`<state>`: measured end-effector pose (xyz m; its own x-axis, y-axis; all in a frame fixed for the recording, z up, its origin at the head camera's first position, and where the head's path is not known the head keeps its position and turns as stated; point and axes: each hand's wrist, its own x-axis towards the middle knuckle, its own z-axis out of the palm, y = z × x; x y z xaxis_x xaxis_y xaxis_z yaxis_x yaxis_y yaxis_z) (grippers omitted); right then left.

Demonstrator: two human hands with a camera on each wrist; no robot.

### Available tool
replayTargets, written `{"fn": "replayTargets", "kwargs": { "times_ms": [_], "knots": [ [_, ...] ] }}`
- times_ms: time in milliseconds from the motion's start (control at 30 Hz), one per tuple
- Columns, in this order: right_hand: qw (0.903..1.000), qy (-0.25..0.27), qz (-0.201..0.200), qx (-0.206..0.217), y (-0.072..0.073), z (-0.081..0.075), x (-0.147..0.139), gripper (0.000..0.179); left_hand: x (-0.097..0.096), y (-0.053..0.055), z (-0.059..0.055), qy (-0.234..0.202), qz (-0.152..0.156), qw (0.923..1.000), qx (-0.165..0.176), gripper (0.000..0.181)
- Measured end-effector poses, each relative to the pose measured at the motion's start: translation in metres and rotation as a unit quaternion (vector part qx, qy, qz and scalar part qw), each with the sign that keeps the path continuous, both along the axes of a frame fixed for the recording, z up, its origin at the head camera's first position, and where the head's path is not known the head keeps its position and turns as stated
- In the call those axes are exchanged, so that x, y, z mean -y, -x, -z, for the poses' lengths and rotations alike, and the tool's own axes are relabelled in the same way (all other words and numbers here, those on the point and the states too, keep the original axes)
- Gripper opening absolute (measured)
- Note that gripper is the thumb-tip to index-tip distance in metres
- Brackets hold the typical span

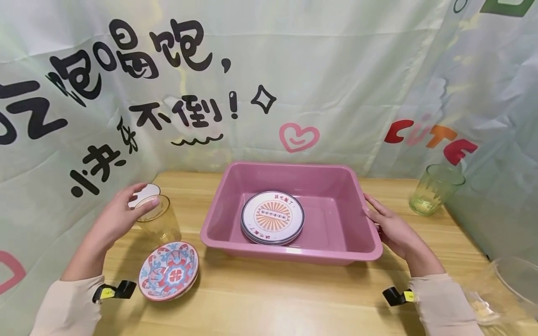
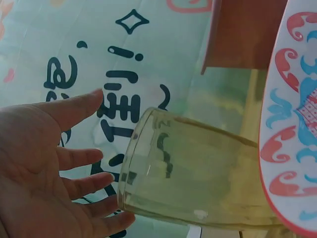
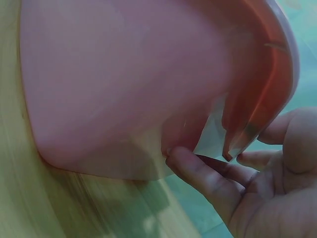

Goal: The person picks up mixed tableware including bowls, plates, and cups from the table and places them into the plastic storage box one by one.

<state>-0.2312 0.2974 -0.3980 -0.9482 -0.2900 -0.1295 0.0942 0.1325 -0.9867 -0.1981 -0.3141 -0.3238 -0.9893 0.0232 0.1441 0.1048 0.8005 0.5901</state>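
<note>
Left hand (image 1: 119,212): wide, fingers spread at the mouth of the yellow glass (image 1: 161,228); contact, I cannot tell. Glass: upright on the table (image 1: 269,298), just behind the bowls (image 1: 168,270). Right hand (image 1: 395,231): holding the basin (image 1: 325,224) by its right rim. Plates (image 1: 273,217): stacked in the basin, left of its middle. Risks, I judge: a nudge high on the glass could topple it against the bowls; a tug on the rim could slide the plates.

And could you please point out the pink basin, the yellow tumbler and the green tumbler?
Pink basin (image 1: 290,253), head view: front rim.
Yellow tumbler (image 1: 161,228), head view: side wall.
Green tumbler (image 1: 435,192), head view: side wall.
</note>
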Motion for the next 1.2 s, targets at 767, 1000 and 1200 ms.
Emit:
{"fn": "replayTargets", "kwargs": {
  "times_ms": [767, 1000, 1200],
  "knots": [
    [0.9996, 0.025, 0.011, 0.013, -0.003, -0.002, 0.002, 0.07, 0.017, 0.001, 0.036, -0.087, 0.039, 0.9949, 0.032, 0.103],
    [0.9992, 0.035, 0.012, 0.017, -0.002, -0.002, 0.003, 0.07, 0.026, 0.004, 0.043, -0.125, 0.05, 0.9893, 0.057, 0.108],
    [0.9994, 0.025, 0.018, 0.016, -0.002, -0.001, 0.003, 0.07, 0.032, 0.007, 0.046, -0.131, 0.055, 0.9871, 0.074, 0.099]
  ]
}}
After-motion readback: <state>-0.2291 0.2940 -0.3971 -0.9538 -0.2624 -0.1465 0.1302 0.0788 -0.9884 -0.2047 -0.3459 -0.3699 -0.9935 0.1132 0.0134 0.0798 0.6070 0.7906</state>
